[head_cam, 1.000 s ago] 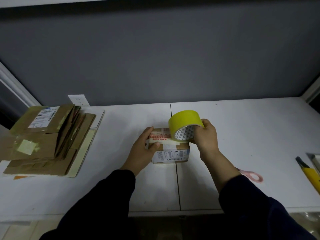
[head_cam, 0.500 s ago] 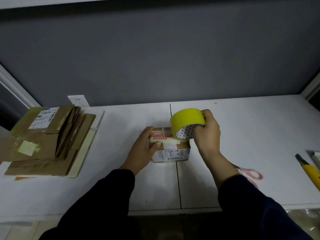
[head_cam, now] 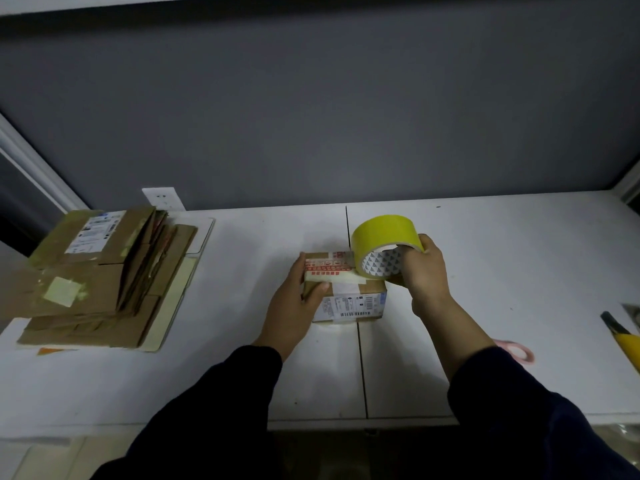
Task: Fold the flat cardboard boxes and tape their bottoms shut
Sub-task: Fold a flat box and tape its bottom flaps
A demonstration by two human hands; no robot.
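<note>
A small folded cardboard box (head_cam: pixel 353 299) with shipping labels stands on the white table (head_cam: pixel 502 258) near the middle. My left hand (head_cam: pixel 294 303) grips its left side, thumb pressing a pale strip of tape (head_cam: pixel 337 278) laid across the top. My right hand (head_cam: pixel 422 268) holds a yellow tape roll (head_cam: pixel 381 237) just above the box's right end, fingers through the core. The strip runs from the roll to the box top.
A pile of flat cardboard boxes (head_cam: pixel 97 282) lies at the left on the table. Pink-handled scissors (head_cam: pixel 516 351) lie right of my right forearm. A yellow utility knife (head_cam: pixel 623 337) sits at the right edge. A wall socket (head_cam: pixel 162 199) is behind the pile.
My right hand has drawn the tape roll a little to the right and up, lengthening the strip over the box top. My left hand has stayed on the box.
</note>
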